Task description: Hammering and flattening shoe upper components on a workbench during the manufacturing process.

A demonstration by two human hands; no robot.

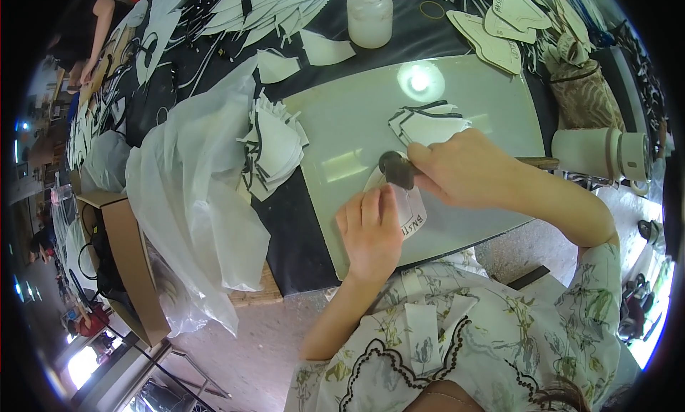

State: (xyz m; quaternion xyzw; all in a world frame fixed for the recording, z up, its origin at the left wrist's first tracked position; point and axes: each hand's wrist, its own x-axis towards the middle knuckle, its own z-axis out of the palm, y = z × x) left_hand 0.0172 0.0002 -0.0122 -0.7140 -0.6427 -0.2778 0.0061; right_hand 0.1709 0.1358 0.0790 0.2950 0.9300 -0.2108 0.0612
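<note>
My right hand [457, 166] is closed round a hammer [397, 171]. Its dark head points left, and the end of its wooden handle shows past my wrist. Below the head, on a grey-green board [492, 91], lies a white curved piece [412, 215] with dark writing along its edge. My left hand [369, 233] has its fingertips bent down together on the left side of this piece, close to the hammer head. A small stack of white pieces with black edging [432, 126] rests just beyond my right hand. The fingers partly hide the white piece.
Left of the board is a fanned pile of white black-edged pieces [275, 148], then a clear plastic bag [200, 183]. A translucent bottle [369, 16] stands behind; pale templates [499, 30] lie far right. A light-coloured flask [599, 153] lies at right. A cardboard box [132, 262] stands left.
</note>
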